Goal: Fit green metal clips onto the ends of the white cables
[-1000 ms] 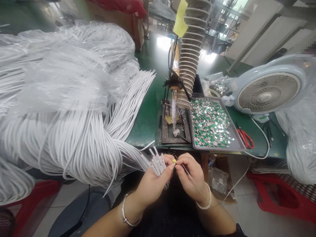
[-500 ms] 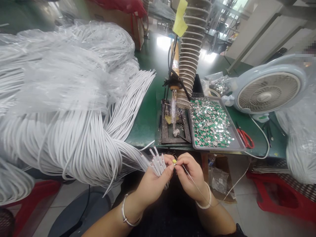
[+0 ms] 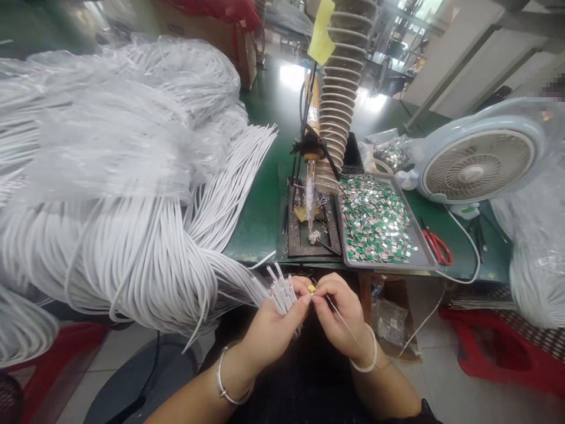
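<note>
"What is being held, and how tightly?"

"A narrow pinch is being kept by the right hand (image 3: pixel 342 315): a tiny yellow piece (image 3: pixel 311 288) is being gripped at the fingertips, and a thin wire (image 3: pixel 351 331) is being held so that it runs down and away toward the lower right. A closed grip is being kept by the left hand (image 3: pixel 276 330) on a fan of white cable ends (image 3: pixel 280 292)."

"Which way are those ends pointing?"

"They are being held tilted up and away from the person, toward the bench edge, just beside the yellow piece. Their long axes are being spread slightly apart, while the cables trail back to the left into a large white cable bundle (image 3: pixel 132 253), partly wrapped in clear plastic film (image 3: pixel 132 147)."

"What is being kept nearby?"

"Beyond the hands, a soldering iron (image 3: pixel 310 194) is being held upright in a stand on a green workbench (image 3: pixel 260 218), in front of a ribbed duct (image 3: pixel 342 76). A metal tray (image 3: pixel 424 253) of small green-and-silver pieces (image 3: pixel 375 221) is being kept to its right."

"Can anything be read?"

"No. Any marks on the yellow note (image 3: pixel 321 29) are not being shown clearly, and the fingers are hiding most of the yellow piece."
</note>
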A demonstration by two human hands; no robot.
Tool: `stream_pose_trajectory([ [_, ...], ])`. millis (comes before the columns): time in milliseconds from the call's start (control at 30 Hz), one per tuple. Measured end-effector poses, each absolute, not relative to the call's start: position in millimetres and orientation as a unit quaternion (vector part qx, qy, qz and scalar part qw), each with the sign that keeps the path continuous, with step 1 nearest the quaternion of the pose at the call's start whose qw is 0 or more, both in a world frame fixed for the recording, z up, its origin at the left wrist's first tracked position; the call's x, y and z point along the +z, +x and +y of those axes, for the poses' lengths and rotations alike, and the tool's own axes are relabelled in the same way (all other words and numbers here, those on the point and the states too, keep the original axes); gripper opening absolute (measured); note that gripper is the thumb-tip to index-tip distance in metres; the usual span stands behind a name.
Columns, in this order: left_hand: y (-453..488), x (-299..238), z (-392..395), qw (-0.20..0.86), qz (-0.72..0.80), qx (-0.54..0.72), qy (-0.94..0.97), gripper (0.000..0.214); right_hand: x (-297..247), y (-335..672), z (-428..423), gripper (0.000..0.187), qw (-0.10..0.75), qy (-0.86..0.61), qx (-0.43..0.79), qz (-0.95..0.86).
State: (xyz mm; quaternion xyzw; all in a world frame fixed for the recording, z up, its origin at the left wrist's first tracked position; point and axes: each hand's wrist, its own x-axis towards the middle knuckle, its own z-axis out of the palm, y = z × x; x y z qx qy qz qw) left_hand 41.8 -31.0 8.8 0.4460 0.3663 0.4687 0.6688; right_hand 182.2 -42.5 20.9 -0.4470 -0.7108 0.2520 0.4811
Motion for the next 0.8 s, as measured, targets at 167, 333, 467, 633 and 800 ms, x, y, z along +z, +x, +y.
stream_pose_trajectory([
  [167, 42.0, 10.7, -31.1, 0.673, 0.371, 0.46, 0.444, 0.015, 23.9, 183.1, -42.2, 0.013, 0.479, -0.449, 0.23, -0.718],
  [333, 43.0, 11.9, -30.8, 0.687, 0.361, 0.463, 0.427, 0.015, 27.9, 183.9, -42.0, 0.013, 0.479, -0.455, 0.216, -0.719],
  [467, 42.7, 9.5, -30.9, 0.688, 0.35, 0.465, 0.433, 0.013, 28.8, 183.1, -42.1, 0.013, 0.481, -0.453, 0.216, -0.718],
  [633, 42.2, 9.9, -31.0, 0.691, 0.34, 0.465, 0.437, 0.013, 30.2, 181.6, -42.7, 0.013, 0.49, -0.455, 0.218, -0.711],
  [800, 42.0, 8.8, -31.1, 0.692, 0.333, 0.462, 0.444, 0.013, 32.3, 181.6, -42.7, 0.014, 0.492, -0.46, 0.216, -0.706],
])
